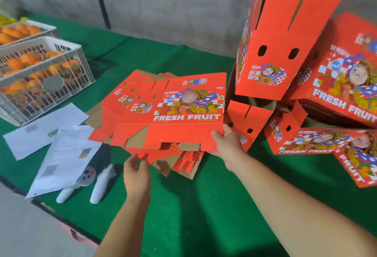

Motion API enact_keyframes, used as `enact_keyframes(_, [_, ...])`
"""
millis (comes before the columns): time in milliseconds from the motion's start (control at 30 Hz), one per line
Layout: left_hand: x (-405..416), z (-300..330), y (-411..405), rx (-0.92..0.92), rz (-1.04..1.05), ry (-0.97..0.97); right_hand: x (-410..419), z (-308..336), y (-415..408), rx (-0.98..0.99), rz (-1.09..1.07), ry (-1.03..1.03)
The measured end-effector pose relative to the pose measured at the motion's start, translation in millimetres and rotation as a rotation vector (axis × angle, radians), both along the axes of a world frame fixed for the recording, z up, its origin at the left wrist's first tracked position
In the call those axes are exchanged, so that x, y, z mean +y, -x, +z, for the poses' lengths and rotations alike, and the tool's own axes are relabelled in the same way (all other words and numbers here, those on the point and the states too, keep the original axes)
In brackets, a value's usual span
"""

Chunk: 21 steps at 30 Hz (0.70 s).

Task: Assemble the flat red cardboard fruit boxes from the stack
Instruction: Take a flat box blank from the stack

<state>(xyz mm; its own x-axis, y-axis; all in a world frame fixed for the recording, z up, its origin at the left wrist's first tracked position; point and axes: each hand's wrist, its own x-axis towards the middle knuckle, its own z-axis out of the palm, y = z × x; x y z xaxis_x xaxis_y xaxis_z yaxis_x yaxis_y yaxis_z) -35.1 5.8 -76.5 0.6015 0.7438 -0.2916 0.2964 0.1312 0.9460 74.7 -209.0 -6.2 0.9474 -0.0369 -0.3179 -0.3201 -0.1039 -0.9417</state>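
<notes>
Flat box (179, 109) hides the stack (179, 162); right hand (226, 142) grips its corner.

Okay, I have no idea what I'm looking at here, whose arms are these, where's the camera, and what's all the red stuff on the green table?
No machine here: one picture, from a camera worn on a person's head, looking forward and down at their own bare arms. The right hand grips the near right corner of the top flat box, a red cardboard sheet printed "FRESH FRUIT", lifting it off the stack of flat boxes. The left hand touches the stack's near edge. To the right sits a pile of assembled boxes. On the left of the green table are white crates of oranges, loose papers and two white controllers.
</notes>
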Motion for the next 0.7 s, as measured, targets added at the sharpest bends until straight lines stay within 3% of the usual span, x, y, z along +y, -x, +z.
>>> enact_keyframes(267, [23.8, 0.7, 28.5, -0.038, 0.075, 0.266, -64.4, 36.5, 57.8, -0.030, 0.229, -0.268])
enact_keyframes(367, [20.9, -3.3, 38.8, -0.029, 0.122, 0.243, -94.3, 32.3, 80.3, -0.019, 0.265, -0.285])
enact_keyframes(467, [21.9, -7.8, 43.5, -0.025, 0.178, 0.288, -120.2, 24.2, 93.9, -0.015, 0.250, -0.235])
enact_keyframes(700, [-13.1, -6.9, 53.5, 0.065, -0.114, 0.253, -153.1, 21.8, 99.8, -0.165, 0.054, 0.082])
